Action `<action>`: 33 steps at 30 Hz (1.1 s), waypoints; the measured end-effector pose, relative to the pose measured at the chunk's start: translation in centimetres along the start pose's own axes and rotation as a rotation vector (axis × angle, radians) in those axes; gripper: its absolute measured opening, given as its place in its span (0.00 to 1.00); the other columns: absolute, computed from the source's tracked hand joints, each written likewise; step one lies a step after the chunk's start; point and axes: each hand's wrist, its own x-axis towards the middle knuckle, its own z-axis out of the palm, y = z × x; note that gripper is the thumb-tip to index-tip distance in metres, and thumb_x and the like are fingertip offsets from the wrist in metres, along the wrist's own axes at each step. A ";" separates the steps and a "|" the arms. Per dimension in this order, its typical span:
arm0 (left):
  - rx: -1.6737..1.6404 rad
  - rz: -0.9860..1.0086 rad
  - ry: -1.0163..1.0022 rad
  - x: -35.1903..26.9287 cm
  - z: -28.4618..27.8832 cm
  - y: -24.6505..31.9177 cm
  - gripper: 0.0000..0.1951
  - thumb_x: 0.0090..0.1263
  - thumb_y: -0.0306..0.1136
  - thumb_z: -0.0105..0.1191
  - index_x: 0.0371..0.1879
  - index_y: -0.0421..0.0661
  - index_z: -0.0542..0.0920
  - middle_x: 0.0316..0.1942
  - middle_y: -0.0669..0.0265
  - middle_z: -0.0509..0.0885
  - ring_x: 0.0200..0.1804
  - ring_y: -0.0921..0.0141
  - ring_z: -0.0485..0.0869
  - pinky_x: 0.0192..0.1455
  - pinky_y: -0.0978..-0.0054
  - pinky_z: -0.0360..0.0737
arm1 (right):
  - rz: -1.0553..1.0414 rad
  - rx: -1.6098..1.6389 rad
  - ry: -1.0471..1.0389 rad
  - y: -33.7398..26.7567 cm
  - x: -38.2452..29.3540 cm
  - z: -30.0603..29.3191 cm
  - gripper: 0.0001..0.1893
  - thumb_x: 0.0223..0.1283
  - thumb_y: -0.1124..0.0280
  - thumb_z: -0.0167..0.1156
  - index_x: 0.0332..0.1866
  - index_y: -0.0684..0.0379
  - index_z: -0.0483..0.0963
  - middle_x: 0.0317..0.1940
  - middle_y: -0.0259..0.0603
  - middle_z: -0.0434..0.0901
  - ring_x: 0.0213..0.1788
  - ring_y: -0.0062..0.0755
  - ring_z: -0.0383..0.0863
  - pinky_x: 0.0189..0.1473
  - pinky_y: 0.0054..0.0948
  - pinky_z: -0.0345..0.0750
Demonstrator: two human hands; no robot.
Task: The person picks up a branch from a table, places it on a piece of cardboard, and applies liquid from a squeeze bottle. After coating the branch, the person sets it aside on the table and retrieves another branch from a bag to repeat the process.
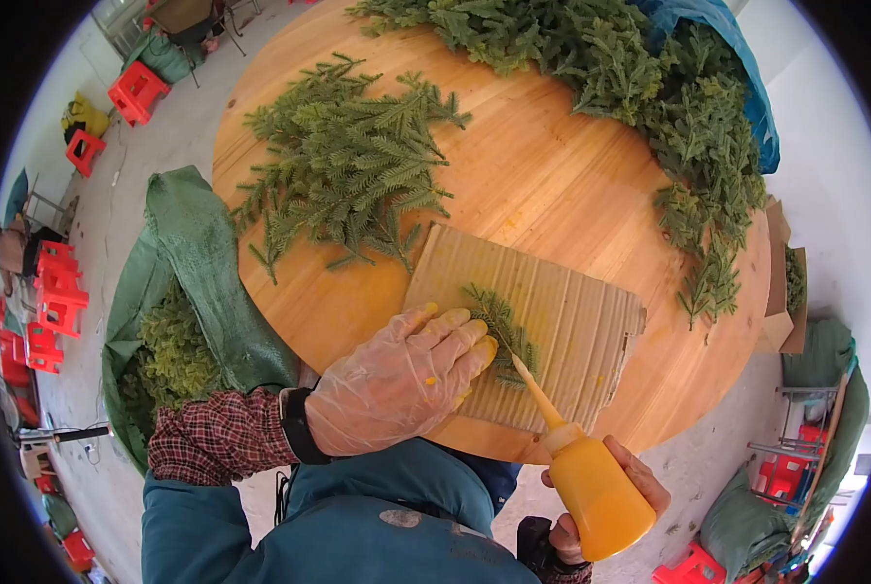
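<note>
My left hand [406, 376], in a clear plastic glove with yellow stains on its fingertips, holds a green fir sprig [500, 321] down against a sheet of corrugated cardboard [589, 306]. Its fingers hide the sprig's left side. In my bare right hand [641, 474] is a squeeze bottle [597, 496] filled with yellow-orange liquid. The bottle tilts so that its long tapered nozzle [534, 387] meets the lower part of the sprig near its stem. Whether liquid is flowing out cannot be seen.
A heap of fir sprigs [355, 157] covers the upper left of the round wooden table [545, 168]. More branches [691, 131] line its far right edge beside a blue bag [742, 66]. Left of the table, a green sack [209, 248] holds greenery. Red stools [136, 91] stand beyond.
</note>
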 end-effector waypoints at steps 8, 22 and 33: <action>-0.020 -0.016 0.022 0.1 -0.2 0.2 0.24 0.63 0.35 0.58 0.59 0.45 0.75 0.61 0.61 0.75 0.64 0.62 0.74 0.68 0.61 0.68 | 0.153 0.071 0.037 -1.2 -0.6 -1.8 0.52 0.47 0.37 0.72 0.60 0.71 0.55 0.51 0.57 0.73 0.35 0.49 0.88 0.36 0.36 0.88; -0.032 -0.020 -0.021 0.1 -0.3 0.3 0.29 0.59 0.35 0.63 0.62 0.45 0.73 0.63 0.60 0.73 0.65 0.61 0.73 0.71 0.59 0.66 | 0.265 -0.072 0.122 -2.8 -1.1 -3.0 0.55 0.47 0.30 0.66 0.59 0.74 0.56 0.43 0.59 0.76 0.32 0.47 0.88 0.32 0.33 0.88; 0.038 -0.003 0.032 0.2 -0.3 0.3 0.19 0.70 0.38 0.52 0.57 0.44 0.78 0.59 0.61 0.78 0.62 0.64 0.76 0.67 0.61 0.70 | 0.209 -0.095 0.121 -1.9 -2.5 -4.4 0.52 0.51 0.30 0.63 0.60 0.73 0.58 0.45 0.58 0.76 0.28 0.43 0.88 0.29 0.29 0.86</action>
